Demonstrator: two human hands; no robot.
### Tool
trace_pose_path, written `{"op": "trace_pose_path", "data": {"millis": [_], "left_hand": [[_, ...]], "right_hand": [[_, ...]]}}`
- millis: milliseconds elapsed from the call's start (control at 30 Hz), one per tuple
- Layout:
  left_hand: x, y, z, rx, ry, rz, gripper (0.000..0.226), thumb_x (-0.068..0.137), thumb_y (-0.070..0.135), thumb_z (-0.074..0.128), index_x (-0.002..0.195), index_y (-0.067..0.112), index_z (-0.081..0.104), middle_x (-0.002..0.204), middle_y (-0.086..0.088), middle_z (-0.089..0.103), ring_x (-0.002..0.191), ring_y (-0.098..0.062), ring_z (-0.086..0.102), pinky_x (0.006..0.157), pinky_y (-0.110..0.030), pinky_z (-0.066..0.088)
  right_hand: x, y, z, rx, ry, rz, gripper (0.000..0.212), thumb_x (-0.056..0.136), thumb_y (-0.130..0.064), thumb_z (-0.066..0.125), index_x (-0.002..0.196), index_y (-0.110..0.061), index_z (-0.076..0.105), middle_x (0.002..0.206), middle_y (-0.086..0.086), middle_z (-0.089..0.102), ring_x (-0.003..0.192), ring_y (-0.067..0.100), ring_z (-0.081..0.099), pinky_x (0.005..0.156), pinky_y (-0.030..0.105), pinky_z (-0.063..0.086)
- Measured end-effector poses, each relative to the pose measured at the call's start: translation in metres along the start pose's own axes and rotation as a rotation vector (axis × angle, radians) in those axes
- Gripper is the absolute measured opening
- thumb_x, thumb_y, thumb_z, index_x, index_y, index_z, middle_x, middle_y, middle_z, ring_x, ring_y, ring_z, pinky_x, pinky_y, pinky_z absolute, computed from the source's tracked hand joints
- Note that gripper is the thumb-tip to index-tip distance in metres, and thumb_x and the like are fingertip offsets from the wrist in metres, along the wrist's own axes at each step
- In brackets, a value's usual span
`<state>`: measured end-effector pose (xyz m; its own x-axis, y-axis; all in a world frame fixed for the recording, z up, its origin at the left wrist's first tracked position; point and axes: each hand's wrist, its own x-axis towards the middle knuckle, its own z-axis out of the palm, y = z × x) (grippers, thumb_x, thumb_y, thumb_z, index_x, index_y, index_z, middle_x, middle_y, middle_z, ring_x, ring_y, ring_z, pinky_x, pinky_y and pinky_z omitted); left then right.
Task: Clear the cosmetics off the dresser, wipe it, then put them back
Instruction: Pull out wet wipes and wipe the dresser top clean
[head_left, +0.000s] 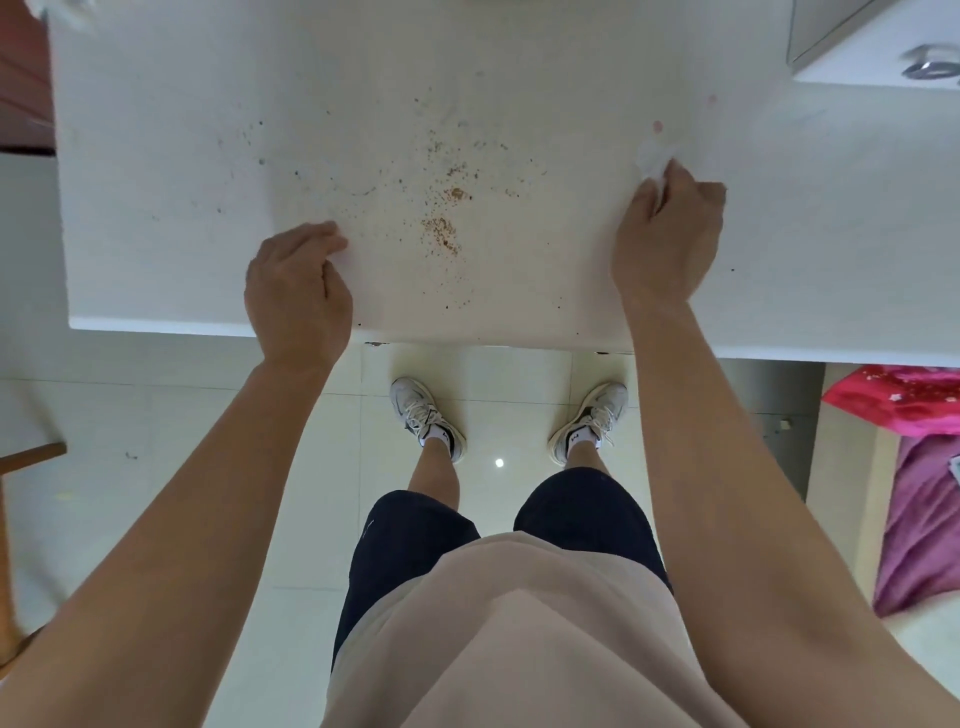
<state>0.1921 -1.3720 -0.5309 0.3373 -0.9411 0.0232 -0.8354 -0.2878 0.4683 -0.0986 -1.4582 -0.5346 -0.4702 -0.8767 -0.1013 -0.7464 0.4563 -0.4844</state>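
The white dresser top fills the upper half of the head view and carries no cosmetics. Brown and dark specks are scattered over its middle, and two faint pink spots lie to the right. My right hand rests on the top at the right, shut on a crumpled white tissue that sticks out past the fingers. My left hand rests at the front edge with its fingers curled and nothing in it.
A raised white unit with a metal knob stands at the back right. Pink and purple fabric lies on the floor at the right. A wooden piece of furniture shows at the left edge. My feet stand on pale tiles under the dresser.
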Motion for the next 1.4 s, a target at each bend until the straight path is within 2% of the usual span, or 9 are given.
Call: {"op": "trace_pose_path", "data": {"millis": [200,333,567,667,800,933,1067,1233,1400], "left_hand": [[-0.001,0.003,0.008,0.057,0.021,0.028,0.040,0.084,0.005,0.040,0.103,0.007,0.075,0.114,-0.005,0.072,0.112,-0.028,0.063,0.092,-0.038,0.050],[-0.001,0.001,0.005,0.083,0.019,0.068,0.038,0.082,0.003,0.042,0.103,0.006,0.074,0.112,-0.008,0.072,0.108,-0.031,0.063,0.088,-0.042,0.052],[0.025,0.000,-0.002,0.129,0.015,0.129,0.041,0.081,0.008,0.036,0.096,0.009,0.074,0.097,-0.011,0.070,0.086,-0.035,0.061,0.075,-0.041,0.045],[0.039,-0.005,-0.004,0.122,0.057,0.107,0.046,0.079,0.010,0.032,0.101,0.009,0.072,0.105,-0.013,0.066,0.096,-0.036,0.057,0.077,-0.041,0.044],[0.053,-0.013,-0.009,0.192,0.045,0.071,0.052,0.077,0.009,0.030,0.115,0.013,0.066,0.126,-0.010,0.059,0.115,-0.035,0.051,0.083,-0.040,0.040],[0.057,-0.022,-0.014,0.233,-0.057,0.032,0.052,0.082,0.005,0.035,0.127,0.012,0.059,0.141,-0.010,0.052,0.126,-0.035,0.045,0.094,-0.048,0.040],[0.059,-0.026,-0.012,0.235,-0.071,0.028,0.053,0.082,0.008,0.034,0.128,0.011,0.060,0.140,-0.009,0.054,0.128,-0.035,0.045,0.094,-0.049,0.040],[0.060,-0.026,-0.010,0.234,-0.088,0.031,0.054,0.083,0.013,0.032,0.129,0.012,0.060,0.139,-0.009,0.055,0.127,-0.036,0.045,0.094,-0.048,0.039],[0.057,-0.027,-0.012,0.242,-0.107,0.033,0.051,0.082,0.010,0.037,0.128,0.012,0.060,0.138,-0.009,0.055,0.125,-0.036,0.046,0.092,-0.048,0.040]], "right_hand": [[-0.044,-0.083,0.052,-0.222,-0.191,-0.375,0.043,0.099,-0.022,0.041,0.141,-0.017,0.046,0.124,0.009,0.051,0.109,0.027,0.051,0.087,0.036,0.041],[-0.058,-0.110,0.063,-0.064,-0.366,-0.567,0.034,0.099,-0.020,0.042,0.130,-0.021,0.057,0.111,0.005,0.050,0.098,0.024,0.054,0.083,0.033,0.040],[0.033,-0.056,0.028,0.097,0.096,-0.233,0.039,0.100,-0.017,0.042,0.137,-0.014,0.055,0.107,0.002,0.039,0.091,0.021,0.052,0.087,0.032,0.048],[0.050,-0.062,0.035,-0.057,0.064,-0.072,0.046,0.098,-0.010,0.040,0.143,-0.017,0.048,0.127,0.006,0.041,0.106,0.022,0.048,0.095,0.031,0.044],[-0.001,-0.120,0.069,-0.317,-0.153,-0.392,0.062,0.086,-0.001,0.043,0.144,-0.023,0.040,0.144,0.007,0.037,0.120,0.028,0.042,0.091,0.034,0.042],[-0.036,-0.144,0.088,-0.100,-0.377,-0.690,0.045,0.091,0.000,0.047,0.130,-0.018,0.059,0.127,0.005,0.048,0.107,0.023,0.048,0.089,0.032,0.047],[0.005,-0.133,0.067,0.127,-0.276,-0.611,0.037,0.098,-0.009,0.045,0.129,-0.015,0.063,0.124,0.006,0.053,0.113,0.021,0.050,0.097,0.026,0.043],[0.074,-0.120,0.053,-0.189,-0.014,-0.207,0.046,0.094,-0.006,0.037,0.136,-0.018,0.054,0.137,0.006,0.044,0.120,0.024,0.044,0.095,0.028,0.043],[0.011,-0.169,0.092,-0.263,-0.206,-0.606,0.049,0.090,0.003,0.044,0.136,-0.013,0.050,0.143,0.005,0.040,0.121,0.027,0.042,0.093,0.028,0.046]]}}
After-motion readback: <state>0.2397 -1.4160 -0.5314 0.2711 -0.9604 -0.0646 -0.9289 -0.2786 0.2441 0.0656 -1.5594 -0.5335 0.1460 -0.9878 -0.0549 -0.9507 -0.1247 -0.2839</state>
